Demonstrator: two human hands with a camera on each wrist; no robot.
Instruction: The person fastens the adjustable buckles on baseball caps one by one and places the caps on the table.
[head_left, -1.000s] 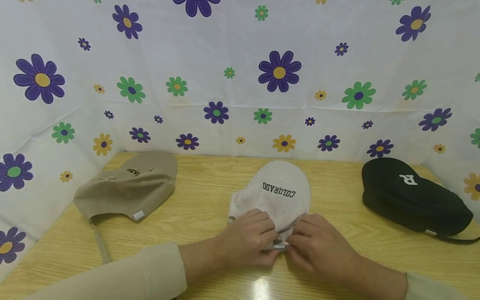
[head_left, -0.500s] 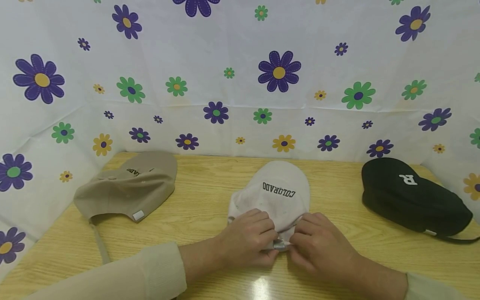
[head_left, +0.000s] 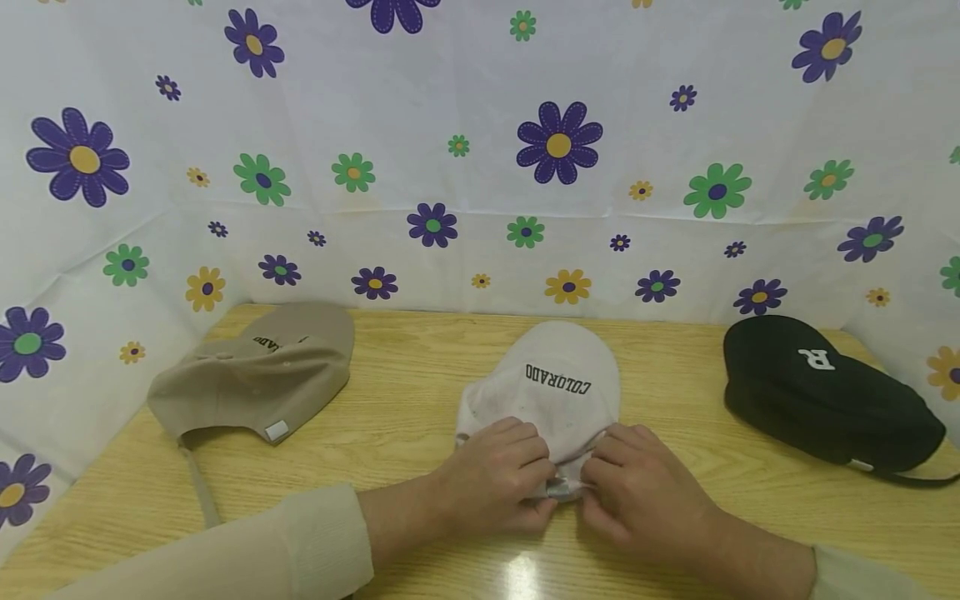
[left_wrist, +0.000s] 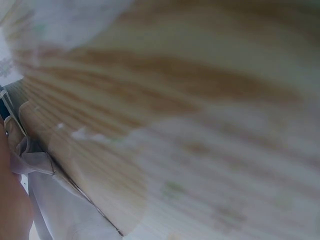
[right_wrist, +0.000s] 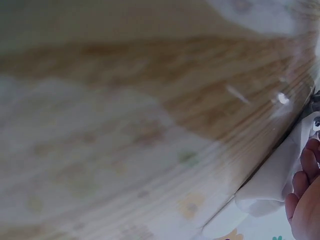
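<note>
A pale baseball cap (head_left: 566,417) lettered COLORADO lies mid-table, its brim toward the back cloth. At its rear edge, a small metal buckle (head_left: 558,487) shows between the two hands. My left hand (head_left: 498,477) pinches the cap's rear just left of that buckle. To the right of it, my right hand (head_left: 643,492) pinches the rear strap with curled fingers. The left wrist view has the pale cap (left_wrist: 70,207) low at the left, beside part of the left hand (left_wrist: 15,205). In the right wrist view, the right fingers (right_wrist: 301,182) touch the cap's fabric (right_wrist: 265,182). The fingertips are mostly hidden.
A tan cap (head_left: 255,379) with a dangling strap (head_left: 198,483) lies at the left. On the right sits a black cap (head_left: 825,400) bearing a white letter R. A flowered cloth (head_left: 480,183) rises behind the wooden table (head_left: 405,375).
My right hand has shifted slightly to the right, away from the buckle, and a little more of the cap's rear shows between the hands. The left hand and the other caps stay put.
</note>
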